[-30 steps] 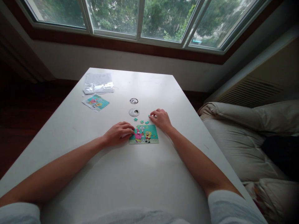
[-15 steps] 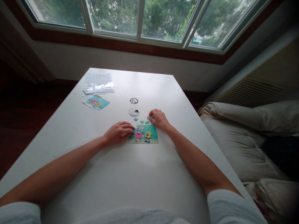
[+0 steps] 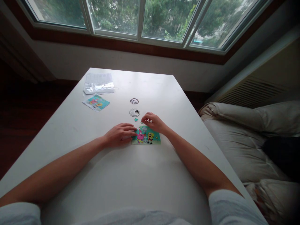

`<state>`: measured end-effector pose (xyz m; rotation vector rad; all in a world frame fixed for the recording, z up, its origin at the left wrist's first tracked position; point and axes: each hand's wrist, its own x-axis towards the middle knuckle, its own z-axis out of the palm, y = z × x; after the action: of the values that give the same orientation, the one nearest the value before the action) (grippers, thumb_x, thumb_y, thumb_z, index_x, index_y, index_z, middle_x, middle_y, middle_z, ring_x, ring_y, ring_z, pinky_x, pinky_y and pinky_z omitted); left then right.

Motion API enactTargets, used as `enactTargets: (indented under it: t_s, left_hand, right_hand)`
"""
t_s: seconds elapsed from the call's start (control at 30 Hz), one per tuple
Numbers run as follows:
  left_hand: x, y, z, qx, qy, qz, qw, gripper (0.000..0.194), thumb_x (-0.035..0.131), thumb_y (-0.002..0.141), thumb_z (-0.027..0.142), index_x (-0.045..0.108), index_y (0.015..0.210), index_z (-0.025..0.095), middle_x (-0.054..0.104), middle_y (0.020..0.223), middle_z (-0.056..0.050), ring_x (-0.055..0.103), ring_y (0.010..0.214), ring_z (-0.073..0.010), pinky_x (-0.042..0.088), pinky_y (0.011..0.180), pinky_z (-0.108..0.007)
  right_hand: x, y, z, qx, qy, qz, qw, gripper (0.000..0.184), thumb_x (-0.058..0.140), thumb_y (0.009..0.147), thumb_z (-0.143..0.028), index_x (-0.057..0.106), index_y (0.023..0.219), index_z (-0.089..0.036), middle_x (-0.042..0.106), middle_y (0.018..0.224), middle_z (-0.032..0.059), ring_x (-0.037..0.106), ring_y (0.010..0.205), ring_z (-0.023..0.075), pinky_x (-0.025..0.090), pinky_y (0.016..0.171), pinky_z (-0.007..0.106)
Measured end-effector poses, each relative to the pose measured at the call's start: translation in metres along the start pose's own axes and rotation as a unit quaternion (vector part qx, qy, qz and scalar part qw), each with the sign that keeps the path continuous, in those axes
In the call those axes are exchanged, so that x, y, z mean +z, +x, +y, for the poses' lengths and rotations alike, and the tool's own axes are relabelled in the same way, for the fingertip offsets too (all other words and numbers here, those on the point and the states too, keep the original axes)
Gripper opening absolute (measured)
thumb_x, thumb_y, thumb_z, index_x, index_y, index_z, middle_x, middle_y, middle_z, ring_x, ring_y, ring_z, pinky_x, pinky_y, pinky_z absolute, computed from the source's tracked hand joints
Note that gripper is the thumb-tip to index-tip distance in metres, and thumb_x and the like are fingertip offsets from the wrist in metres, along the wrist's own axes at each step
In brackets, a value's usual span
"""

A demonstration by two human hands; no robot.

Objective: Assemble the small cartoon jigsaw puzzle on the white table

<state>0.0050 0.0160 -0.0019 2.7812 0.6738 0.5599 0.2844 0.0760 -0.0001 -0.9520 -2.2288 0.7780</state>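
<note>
A nearly complete jigsaw puzzle point(image 3: 150, 137) with a pink figure, a pale figure and a yellow square figure on turquoise lies flat on the white table. My left hand point(image 3: 120, 134) rests at its left edge, fingers stretched out, fingertips on the puzzle. Over the upper edge is my right hand point(image 3: 154, 122), its thumb and fingers pinched at a small turquoise puzzle piece point(image 3: 142, 122), mostly covered by the fingertips. One more loose turquoise piece point(image 3: 136, 120) lies just left of that hand. Other loose pieces may be hidden under it.
Two round discs with dark and light patterns, a nearer disc point(image 3: 134, 112) and a farther disc point(image 3: 134, 101), lie beyond the puzzle. At the back left are a picture sheet point(image 3: 96, 102) and a clear plastic sleeve with papers point(image 3: 98, 83). A beige sofa point(image 3: 234, 134) stands right of the table point(image 3: 145, 178).
My right hand has moved left, from the rightmost loose piece to another one, and now covers part of the group. The puzzle has shifted slightly right; my left hand has followed a little.
</note>
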Motion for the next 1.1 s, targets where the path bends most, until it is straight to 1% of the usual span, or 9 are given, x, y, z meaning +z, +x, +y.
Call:
enactTargets:
  t_s: [0.2, 0.3, 0.37, 0.43, 0.5, 0.6, 0.7, 0.83, 1.1]
  left_hand:
    - [0.002, -0.001, -0.003, 0.001, 0.002, -0.009, 1.000, 0.034, 0.057, 0.098, 0.029, 0.066, 0.131, 0.029, 0.063, 0.143, -0.003, 0.055, 0.134, -0.0257, 0.047, 0.112, -0.042]
    - [0.003, -0.002, -0.003, 0.001, 0.004, -0.012, 1.000, 0.034, 0.056, 0.098, 0.029, 0.067, 0.130, 0.028, 0.063, 0.142, -0.004, 0.056, 0.133, -0.0257, 0.048, 0.111, -0.042]
    - [0.003, -0.002, -0.002, -0.002, 0.006, -0.011, 1.000, 0.034, 0.056, 0.098, 0.028, 0.067, 0.130, 0.028, 0.064, 0.142, -0.003, 0.056, 0.133, -0.0255, 0.048, 0.111, -0.042]
    - [0.002, -0.002, -0.002, -0.002, 0.006, -0.008, 1.000, 0.034, 0.056, 0.098, 0.028, 0.067, 0.130, 0.029, 0.064, 0.141, -0.003, 0.056, 0.133, -0.0251, 0.048, 0.111, -0.041]
    - [0.001, -0.001, -0.001, -0.001, 0.007, -0.004, 1.000, 0.034, 0.056, 0.098, 0.028, 0.067, 0.130, 0.029, 0.065, 0.140, -0.004, 0.057, 0.132, -0.0248, 0.048, 0.111, -0.040]
    - [0.000, 0.000, -0.001, -0.001, 0.007, -0.005, 1.000, 0.034, 0.055, 0.098, 0.027, 0.067, 0.130, 0.029, 0.065, 0.140, -0.004, 0.057, 0.131, -0.0247, 0.048, 0.111, -0.040]
    - [0.001, 0.000, 0.000, 0.000, 0.005, -0.004, 1.000, 0.034, 0.056, 0.099, 0.028, 0.067, 0.130, 0.029, 0.065, 0.140, -0.004, 0.057, 0.131, -0.0247, 0.048, 0.110, -0.040]
    - [0.001, 0.000, -0.001, 0.002, 0.005, 0.003, 1.000, 0.034, 0.056, 0.098, 0.028, 0.067, 0.130, 0.029, 0.065, 0.139, -0.005, 0.058, 0.131, -0.0245, 0.048, 0.110, -0.040]
    - [0.001, 0.001, 0.001, -0.002, 0.012, -0.002, 1.000, 0.034, 0.056, 0.098, 0.027, 0.068, 0.130, 0.028, 0.065, 0.140, -0.005, 0.057, 0.130, -0.0246, 0.048, 0.110, -0.040]
  right_hand:
    - [0.011, -0.002, -0.013, -0.008, 0.016, -0.024, 1.000, 0.017, 0.055, 0.096, -0.020, 0.072, 0.099, -0.021, 0.071, 0.094, 0.0024, 0.059, 0.082, 0.0135, 0.045, 0.075, 0.025]
    - [0.016, -0.003, -0.015, 0.011, 0.020, -0.022, 0.999, 0.016, 0.061, 0.094, -0.024, 0.071, 0.105, -0.021, 0.071, 0.088, 0.0000, 0.059, 0.076, 0.0121, 0.044, 0.073, 0.024]
    - [0.019, -0.003, -0.014, 0.025, 0.017, -0.013, 0.999, 0.014, 0.064, 0.091, -0.024, 0.071, 0.104, -0.021, 0.070, 0.083, -0.0012, 0.057, 0.072, 0.0117, 0.043, 0.071, 0.024]
    - [0.021, -0.002, -0.013, 0.018, 0.012, -0.010, 1.000, 0.011, 0.064, 0.091, -0.022, 0.071, 0.099, -0.020, 0.071, 0.085, -0.0001, 0.059, 0.075, 0.0127, 0.044, 0.072, 0.024]
    - [0.022, -0.001, -0.011, -0.001, 0.005, -0.014, 1.000, 0.012, 0.061, 0.092, -0.019, 0.073, 0.096, -0.020, 0.073, 0.092, 0.0021, 0.062, 0.082, 0.0145, 0.046, 0.077, 0.026]
    - [0.022, -0.001, -0.010, -0.006, -0.005, -0.017, 1.000, 0.016, 0.060, 0.092, -0.016, 0.073, 0.100, -0.021, 0.073, 0.097, 0.0029, 0.064, 0.087, 0.0157, 0.047, 0.080, 0.027]
    - [0.024, -0.002, -0.011, -0.017, -0.016, -0.012, 1.000, 0.017, 0.062, 0.091, -0.013, 0.073, 0.101, -0.021, 0.073, 0.097, 0.0030, 0.063, 0.088, 0.0165, 0.047, 0.082, 0.028]
    - [0.027, -0.002, -0.013, -0.048, -0.023, 0.002, 0.999, 0.015, 0.062, 0.091, -0.010, 0.071, 0.096, -0.021, 0.071, 0.093, 0.0035, 0.062, 0.091, 0.0179, 0.047, 0.084, 0.030]
    - [0.032, -0.001, -0.007, -0.079, -0.055, 0.021, 0.995, 0.011, 0.062, 0.094, -0.013, 0.069, 0.094, -0.021, 0.070, 0.092, 0.0033, 0.058, 0.091, 0.0189, 0.044, 0.085, 0.031]
